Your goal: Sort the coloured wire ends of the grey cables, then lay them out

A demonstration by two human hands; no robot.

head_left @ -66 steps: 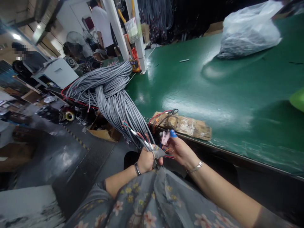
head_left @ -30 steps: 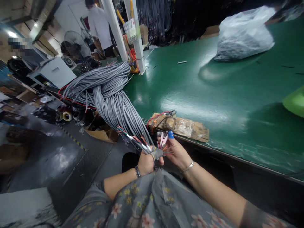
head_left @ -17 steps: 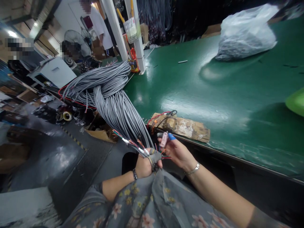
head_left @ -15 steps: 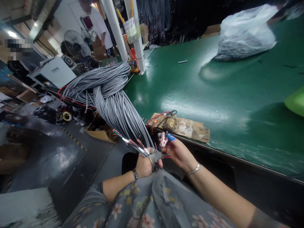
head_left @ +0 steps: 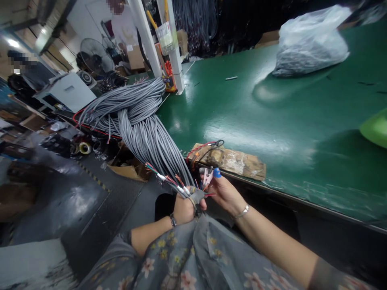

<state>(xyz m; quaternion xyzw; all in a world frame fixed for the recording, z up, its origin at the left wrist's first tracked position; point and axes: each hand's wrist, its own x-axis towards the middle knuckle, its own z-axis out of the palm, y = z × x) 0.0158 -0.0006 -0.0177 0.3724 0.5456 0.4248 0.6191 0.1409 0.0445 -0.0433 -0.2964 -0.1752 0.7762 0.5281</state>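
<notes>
My left hand (head_left: 183,208) is closed in a fist around the ends of grey cables (head_left: 142,133), with a grey wrap on the thumb. Thin coloured wires (head_left: 169,179) fan out of the cable ends above that fist. My right hand (head_left: 222,192) is just to the right, fingers pinched on a small pink clip-like tool (head_left: 207,176) held against the wires. A blue cap covers one right fingertip. The thick cable bundle runs up and left from my lap onto the table's left end.
A green table (head_left: 272,121) stretches ahead and right. A worn cardboard piece with red and black leads (head_left: 229,159) lies on its near edge. A plastic bag (head_left: 308,44) sits far right. White posts (head_left: 175,48), fans and boxes stand at the left.
My hands stay together at the cable ends with small shifts of the pink tool. The person in white at the back left has moved out of clear view.
</notes>
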